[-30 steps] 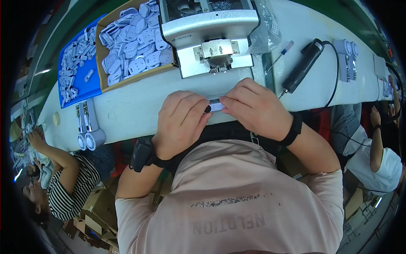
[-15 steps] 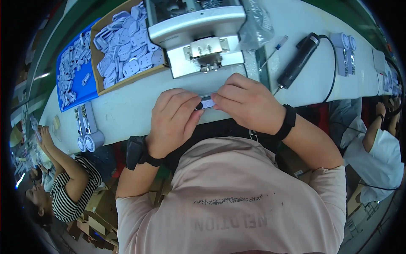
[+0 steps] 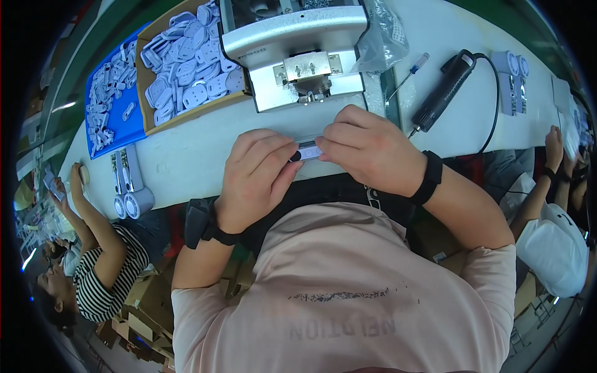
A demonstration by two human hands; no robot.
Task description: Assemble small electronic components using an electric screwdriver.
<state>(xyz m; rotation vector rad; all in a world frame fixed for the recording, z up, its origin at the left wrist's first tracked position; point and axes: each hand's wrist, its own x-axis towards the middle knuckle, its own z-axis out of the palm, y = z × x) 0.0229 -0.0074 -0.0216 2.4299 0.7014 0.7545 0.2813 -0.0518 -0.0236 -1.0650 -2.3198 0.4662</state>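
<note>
Between my two hands is a small pale lilac plastic part (image 3: pixel 309 153) with a dark strip along its far edge. My left hand (image 3: pixel 256 174) pinches its left end, where a round black piece (image 3: pixel 295 156) shows at the fingertips. Closed on the right end is my right hand (image 3: pixel 360 148), thumb and fingers bent round it. Both hands are held over the near edge of the table, just below a silver machine (image 3: pixel 311 74) with a metal fixture on its front. The fingers hide the ends of the part.
A cardboard box (image 3: pixel 146 102) of lilac covers and a blue tray (image 3: pixel 132 132) of small parts stand left. Two long lilac assemblies (image 3: pixel 132 186) lie below them. To the right are a screwdriver (image 3: pixel 410 73), a corded black electric screwdriver (image 3: pixel 443 93) and similar assemblies (image 3: pixel 513 81). Co-workers sit on both sides.
The view has shifted slightly. Both hands keep their grip on the lilac part, with little movement. The co-workers at left and right have moved their arms.
</note>
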